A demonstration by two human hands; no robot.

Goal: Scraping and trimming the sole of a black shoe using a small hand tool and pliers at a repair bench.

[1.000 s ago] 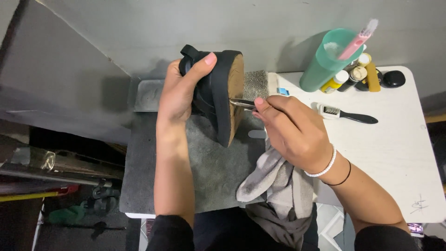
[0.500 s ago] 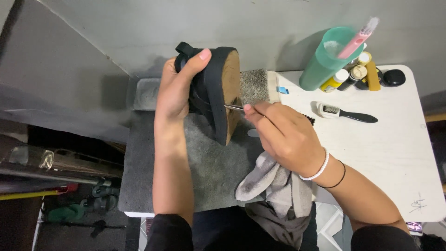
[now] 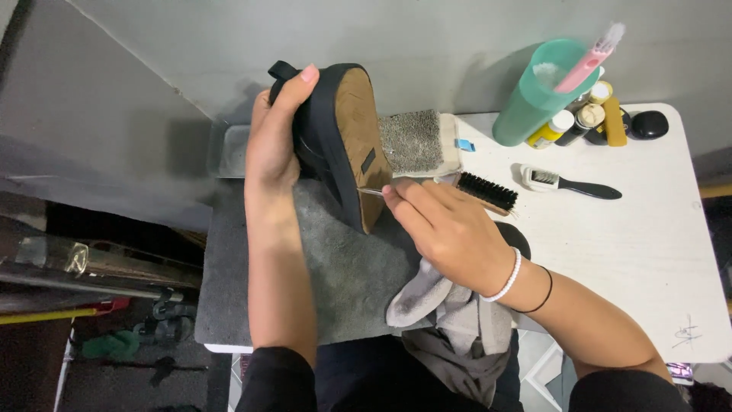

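Black shoe (image 3: 335, 141) upright in left hand (image 3: 273, 145) grip, right hand (image 3: 450, 229) pinching thin tool (image 3: 371, 192) at sole

A white table (image 3: 648, 259) carries a grey mat (image 3: 335, 282) — beyond it a black-bristled brush (image 3: 486, 191), a black-handled brush (image 3: 568, 183), a green cup (image 3: 537, 95), small bottles (image 3: 587, 122) and a grey cloth (image 3: 450, 320).

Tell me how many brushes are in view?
3: a black-bristled brush lying by the right hand, a black-handled brush on the white table, and a pink brush in the green cup. Others may be hidden.
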